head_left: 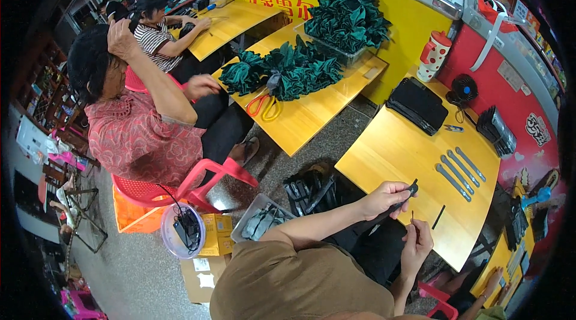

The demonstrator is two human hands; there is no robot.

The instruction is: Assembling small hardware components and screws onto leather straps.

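My left hand (387,199) is closed on a black strap (413,187), whose end sticks up past the fingers. Beside it, my right hand (417,241) pinches a thin, dark, stick-like piece (412,217), too small to name. Both hands are over the near edge of the yellow wooden table (378,152). A short black strip (438,217) lies on the table just right of my hands. Farther off, several grey straps with rounded ends (454,181) lie side by side. Small snips (454,128) rest by a stack of flat black pieces (417,106).
A small black fan (464,88) and a red-and-white spotted tumbler (433,56) stand at the table's back. To the left, a person in a red patterned shirt (144,146) sits by another table with dark green fabric bundles (300,71) and scissors (262,106). A grey bin (261,218) stands on the floor.
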